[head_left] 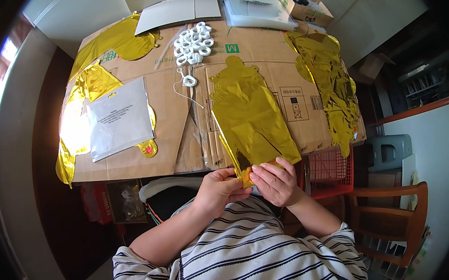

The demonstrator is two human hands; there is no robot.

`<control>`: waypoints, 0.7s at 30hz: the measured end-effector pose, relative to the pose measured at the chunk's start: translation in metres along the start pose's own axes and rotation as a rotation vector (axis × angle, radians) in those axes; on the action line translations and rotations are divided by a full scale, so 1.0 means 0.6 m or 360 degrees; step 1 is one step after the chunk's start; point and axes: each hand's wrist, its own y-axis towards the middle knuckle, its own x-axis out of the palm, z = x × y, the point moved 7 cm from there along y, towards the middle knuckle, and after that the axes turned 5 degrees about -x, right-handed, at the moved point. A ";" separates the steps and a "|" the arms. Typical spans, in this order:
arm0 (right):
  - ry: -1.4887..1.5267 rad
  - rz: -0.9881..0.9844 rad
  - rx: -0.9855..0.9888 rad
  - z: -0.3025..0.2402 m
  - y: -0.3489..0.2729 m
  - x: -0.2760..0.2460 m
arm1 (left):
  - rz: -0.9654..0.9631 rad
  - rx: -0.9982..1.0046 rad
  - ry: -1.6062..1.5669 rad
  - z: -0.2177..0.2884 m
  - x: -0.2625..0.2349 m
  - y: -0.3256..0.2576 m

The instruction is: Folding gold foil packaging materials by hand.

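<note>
A flat gold foil balloon point(251, 112), partly folded, lies on the cardboard-covered table with its near end over the front edge. My left hand point(221, 190) pinches that near end at its left corner between thumb and fingers. My right hand point(278, 182) is bent over the same end, its fingers pressed on the foil beside the left fingertips. A small orange patch of the foil shows between the two hands. Beyond the balloon lie a small coil of white string point(189, 81) with a loose tail and a pile of white ribbon coils point(193, 43).
More gold foil balloons lie at the right point(329, 80), the far left point(119, 43) and the left edge point(70, 135). A clear printed bag point(120, 118) rests at left. Grey card point(179, 13), a plastic pack point(257, 13) and a small box point(306, 9) line the back. A wooden chair point(391, 217) stands at right.
</note>
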 end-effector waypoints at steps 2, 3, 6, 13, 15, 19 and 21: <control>-0.0003 0.0000 0.0000 0.000 0.000 -0.001 | -0.0041 -0.0017 -0.0033 0.000 0.000 -0.002; -0.0005 0.0001 0.0000 0.000 0.000 -0.001 | -0.0087 -0.0024 -0.0072 0.001 0.001 -0.004; 0.0011 0.0005 -0.0001 0.001 0.002 -0.002 | -0.0148 -0.0055 -0.0122 0.006 0.008 -0.010; 0.0019 0.0011 -0.0003 -0.001 0.001 -0.001 | -0.0081 -0.0018 -0.0030 0.009 0.011 -0.010; 0.0028 0.0016 -0.0008 -0.002 -0.001 0.000 | -0.0061 0.0036 -0.0020 0.006 0.009 -0.006; 0.0040 -0.0033 -0.0044 -0.004 0.000 0.000 | -0.0014 0.0093 0.0008 0.002 0.002 0.000; 0.0038 -0.0041 -0.0070 -0.006 0.000 0.000 | 0.0000 0.0071 0.0006 -0.001 -0.004 0.003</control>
